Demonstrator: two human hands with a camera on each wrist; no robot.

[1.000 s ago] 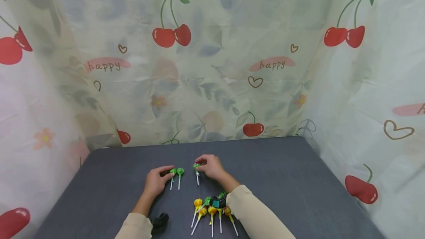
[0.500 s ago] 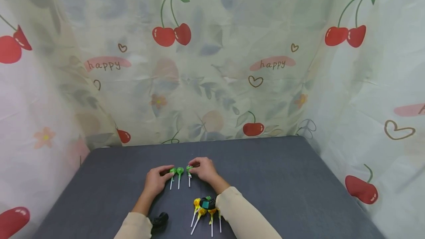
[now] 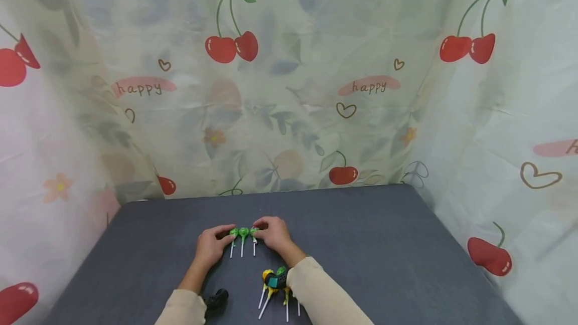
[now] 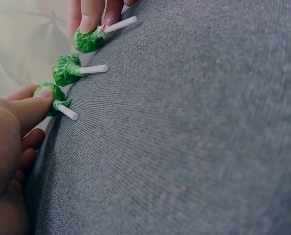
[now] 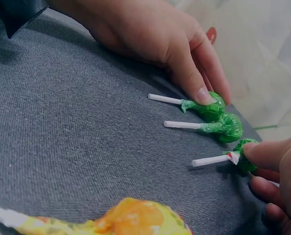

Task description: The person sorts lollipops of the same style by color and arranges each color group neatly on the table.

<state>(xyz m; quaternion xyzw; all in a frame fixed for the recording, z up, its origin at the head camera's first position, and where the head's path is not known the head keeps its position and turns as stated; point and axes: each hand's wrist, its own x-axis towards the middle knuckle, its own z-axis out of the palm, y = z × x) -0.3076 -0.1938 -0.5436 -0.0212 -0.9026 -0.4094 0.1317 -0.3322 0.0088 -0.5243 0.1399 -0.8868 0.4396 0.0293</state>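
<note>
Three green-wrapped lollipops lie side by side on the dark grey table, white sticks toward the person. My left hand [image 3: 210, 246] pinches the left lollipop [image 4: 48, 93] by its head between thumb and fingers. The middle lollipop [image 3: 243, 232] lies between the hands, untouched by either. At the right end, my right hand [image 3: 273, 234] pinches the head of the right lollipop [image 5: 246, 155], which has a white and red bit at its neck. In the right wrist view the left and middle heads sit close together, with a small gap to the right one.
Nearer the person lies a bunch of yellow lollipops [image 3: 272, 290] with a green lollipop [image 3: 281, 270] among them, partly hidden under the right wrist's black band [image 3: 276, 280]. A patterned curtain [image 3: 289, 114] hangs behind and beside the table [image 3: 361, 245].
My right hand has moved left with its green lollipop, bringing it up beside the middle one. The right forearm now covers more of the yellow lollipops. My left hand has kept its place.
</note>
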